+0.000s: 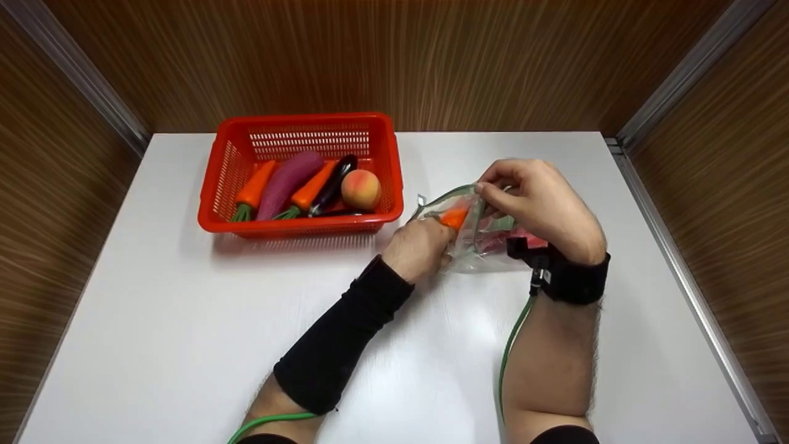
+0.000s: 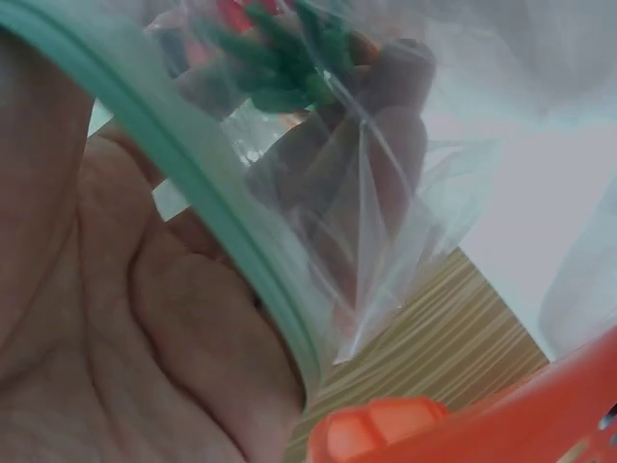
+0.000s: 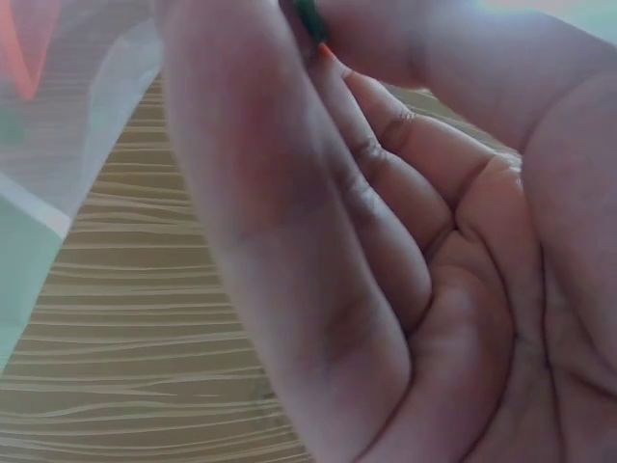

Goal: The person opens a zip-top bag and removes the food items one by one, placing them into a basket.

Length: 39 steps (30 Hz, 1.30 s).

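My left hand (image 1: 419, 246) reaches through the mouth of a clear zip bag (image 1: 481, 264) and holds a toy carrot (image 1: 455, 218), whose orange body shows inside. In the left wrist view, the carrot's green leaves (image 2: 289, 72) lie at the fingers, seen through the plastic, and the green zip strip (image 2: 207, 198) crosses the palm. Thumb and fingers of my right hand (image 1: 542, 200) pinch the bag's upper rim, holding it up from the right. Something pinkish red (image 1: 524, 235) is deeper in the bag, partly hidden by the right hand and wrist strap.
A red plastic basket (image 1: 302, 228) stands at the back left. In it lie carrots (image 1: 256, 185), a long purple vegetable (image 1: 290, 182), a dark eggplant (image 1: 336, 182) and a peach (image 1: 361, 189). Wood-grain walls (image 1: 394, 61) enclose the white table (image 1: 185, 327) at the back and sides.
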Available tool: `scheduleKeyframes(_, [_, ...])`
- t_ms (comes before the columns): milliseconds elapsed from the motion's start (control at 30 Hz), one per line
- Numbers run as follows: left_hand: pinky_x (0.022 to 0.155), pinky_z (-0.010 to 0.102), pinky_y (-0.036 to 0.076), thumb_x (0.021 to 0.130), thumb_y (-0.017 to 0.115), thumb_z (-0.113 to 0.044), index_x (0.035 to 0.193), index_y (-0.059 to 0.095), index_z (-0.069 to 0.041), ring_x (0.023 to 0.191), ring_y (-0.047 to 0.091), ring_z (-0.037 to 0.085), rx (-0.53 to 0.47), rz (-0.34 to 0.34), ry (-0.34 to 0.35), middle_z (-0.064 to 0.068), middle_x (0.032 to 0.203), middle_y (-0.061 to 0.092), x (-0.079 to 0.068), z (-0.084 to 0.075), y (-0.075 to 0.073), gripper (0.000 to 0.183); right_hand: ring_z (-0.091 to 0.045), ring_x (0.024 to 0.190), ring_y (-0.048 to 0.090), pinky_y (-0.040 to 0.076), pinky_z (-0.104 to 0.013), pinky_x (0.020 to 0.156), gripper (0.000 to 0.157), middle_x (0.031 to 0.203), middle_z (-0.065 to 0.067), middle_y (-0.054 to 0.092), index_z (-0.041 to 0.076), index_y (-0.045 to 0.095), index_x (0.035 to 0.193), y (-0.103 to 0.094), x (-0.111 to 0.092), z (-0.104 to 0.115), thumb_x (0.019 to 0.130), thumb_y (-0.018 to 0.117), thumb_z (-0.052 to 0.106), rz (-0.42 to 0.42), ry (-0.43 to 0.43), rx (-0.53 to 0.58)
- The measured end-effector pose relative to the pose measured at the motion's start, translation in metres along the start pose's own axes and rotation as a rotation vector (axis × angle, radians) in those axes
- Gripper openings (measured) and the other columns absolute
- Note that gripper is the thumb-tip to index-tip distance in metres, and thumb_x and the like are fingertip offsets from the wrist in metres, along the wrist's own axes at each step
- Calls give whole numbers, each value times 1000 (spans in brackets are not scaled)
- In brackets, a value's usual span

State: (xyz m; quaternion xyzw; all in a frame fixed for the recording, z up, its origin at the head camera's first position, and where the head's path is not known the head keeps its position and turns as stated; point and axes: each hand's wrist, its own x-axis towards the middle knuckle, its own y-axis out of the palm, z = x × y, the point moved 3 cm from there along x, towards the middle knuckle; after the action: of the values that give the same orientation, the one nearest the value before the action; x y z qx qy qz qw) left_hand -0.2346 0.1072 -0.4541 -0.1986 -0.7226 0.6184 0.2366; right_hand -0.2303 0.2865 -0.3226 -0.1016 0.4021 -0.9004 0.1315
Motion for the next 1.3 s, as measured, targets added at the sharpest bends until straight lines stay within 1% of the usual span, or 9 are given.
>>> scheduleKeyframes(133, [81,47,74,100,83,-5,109,86,-11,96,87,32,-182,-20,5,11,102,87,0,5,-9,11,-2,89,77,61,-11,77,20,111,-15,87,6,87,118,-2,-1,-1,117,74,22,-32,26,60])
scheduleKeyframes(233, [82,49,72,100,82,-1,109,87,-11,98,87,32,-262,-35,3,11,103,88,0,8,-16,15,2,87,80,65,-12,78,22,116,-19,87,2,85,121,-4,-1,-2,117,73,20,-53,43,116])
scheduleKeyframes(400, [84,51,73,105,80,-7,116,87,-14,100,88,34,-222,-56,-8,13,108,88,0,8,-28,15,1,84,81,67,-14,78,23,115,-19,86,1,85,120,-6,-1,-1,117,73,20,-112,38,155])
scheduleKeyframes(567, [89,48,73,104,79,-3,119,86,-11,103,87,33,-232,-77,10,13,112,87,-2,11,-45,18,-3,82,83,68,-15,78,24,113,-18,86,1,84,122,-8,-2,0,118,72,22,-157,37,157])
scheduleKeyframes(767, [91,52,73,105,81,-4,114,82,-8,103,85,34,-292,-102,11,13,108,85,-9,17,-65,10,-1,80,83,68,-15,77,24,112,-19,85,-1,84,123,-9,-1,-2,117,72,19,-198,34,172])
scheduleKeyframes(933, [91,52,71,109,76,-6,116,82,-10,102,84,33,-337,-156,21,11,108,85,-16,26,-80,10,2,76,82,69,-17,76,22,106,-14,84,-2,84,122,-10,0,-5,117,73,17,-235,35,207])
scheduleKeyframes(1133, [104,43,69,111,76,-7,127,85,-9,113,84,27,-428,-187,42,10,119,88,-28,41,-99,19,-2,75,83,69,-18,74,22,101,-2,81,-1,84,122,-11,0,-7,116,74,18,-256,53,212])
scheduleKeyframes(1200, [111,42,66,111,78,-9,130,86,-10,118,85,24,-438,-207,41,7,124,89,-33,46,-105,21,-2,74,82,69,-19,74,23,99,1,81,-1,84,122,-11,0,-7,116,74,18,-259,57,218])
scheduleKeyframes(1300, [114,41,65,111,79,-12,132,86,-11,121,85,22,-449,-243,43,5,127,90,-41,54,-115,22,0,72,81,69,-19,74,23,97,5,80,-1,84,122,-11,0,-7,116,75,19,-262,57,228])
